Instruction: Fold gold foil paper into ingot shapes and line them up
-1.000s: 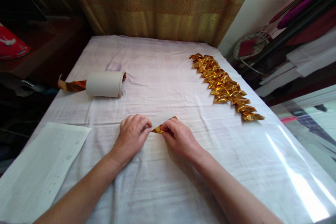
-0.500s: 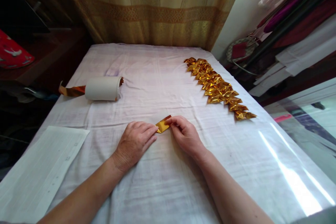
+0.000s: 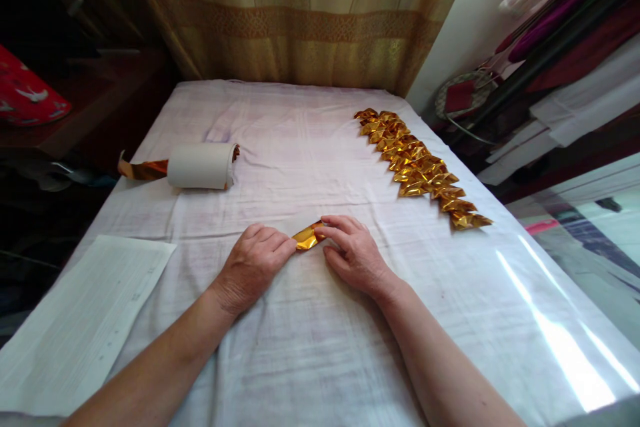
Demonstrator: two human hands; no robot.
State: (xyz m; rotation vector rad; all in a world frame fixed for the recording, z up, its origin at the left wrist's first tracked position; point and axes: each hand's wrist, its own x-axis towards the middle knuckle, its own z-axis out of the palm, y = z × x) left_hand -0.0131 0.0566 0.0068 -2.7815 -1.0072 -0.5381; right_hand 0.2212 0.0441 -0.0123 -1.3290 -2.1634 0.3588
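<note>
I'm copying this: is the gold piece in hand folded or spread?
Folded, at least partly: the gold piece is narrow and creased; left hand and right hand hide parts.

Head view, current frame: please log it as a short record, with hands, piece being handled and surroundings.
left hand: at the left end of the gold foil piece; pinching or pressing unclear
right hand: fingers at its right end, thumb apart
far left: white roll on its side, gold strip at its left end
right: folded gold pieces in an overlapping band
near left: pale sheet
surface: white cloth, wrinkled
</note>
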